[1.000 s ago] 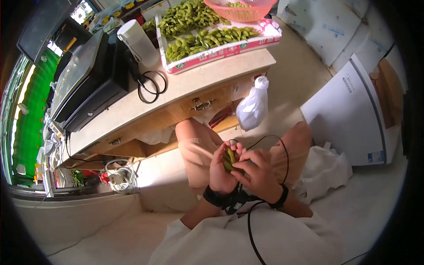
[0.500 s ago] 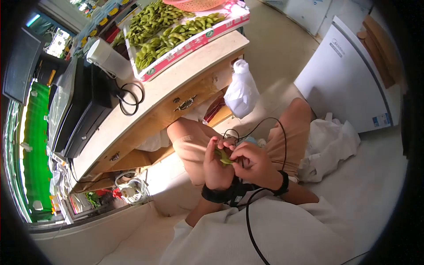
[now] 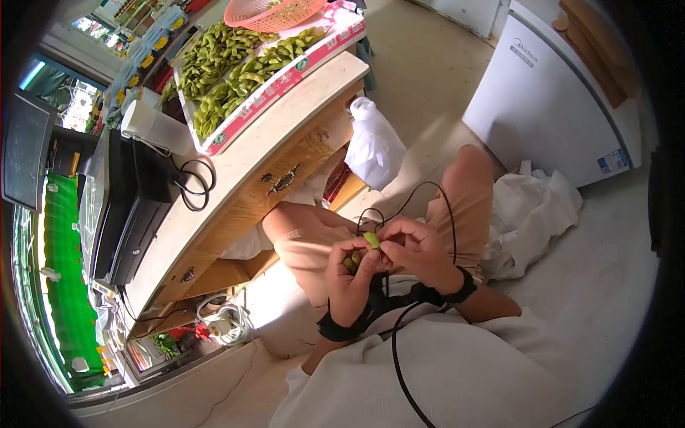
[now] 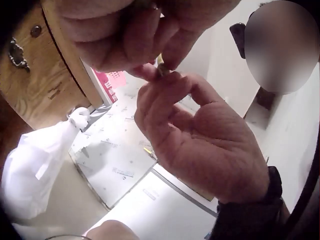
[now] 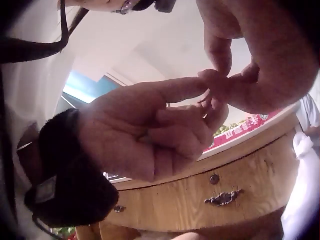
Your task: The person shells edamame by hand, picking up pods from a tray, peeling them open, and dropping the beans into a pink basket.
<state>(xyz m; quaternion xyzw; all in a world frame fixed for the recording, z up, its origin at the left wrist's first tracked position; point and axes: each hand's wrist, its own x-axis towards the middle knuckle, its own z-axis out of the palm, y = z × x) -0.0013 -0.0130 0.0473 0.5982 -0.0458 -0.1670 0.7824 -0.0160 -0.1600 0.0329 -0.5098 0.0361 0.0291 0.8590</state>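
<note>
A green edamame pod (image 3: 372,240) stands up between the fingertips of both hands, over the person's lap. My left hand (image 3: 347,284) pinches one end with thumb and forefinger, its other fingers curled round more edamame pods (image 3: 352,262) in the palm. From the other side, my right hand (image 3: 426,255) pinches the same pod between thumb and finger. In the left wrist view only a sliver of pod (image 4: 161,60) shows between the meeting fingertips. The right wrist view shows the curled left fingers (image 5: 182,132), which mostly hide the palm's pods.
A shallow pink-and-white box (image 3: 250,114) of edamame pods stands on the counter (image 3: 285,107), with a pink basket (image 3: 275,16) on it. Beside them are a white cup (image 3: 153,127) and a black machine (image 3: 118,200). A white bag (image 3: 374,146) hangs at the counter's end. A black cable (image 3: 399,349) crosses the lap.
The left hand, cupped open round several pods before, has curled its fingers. One pod has come up from the palm to both hands' fingertips. The head view has turned, shifting the counter leftward.
</note>
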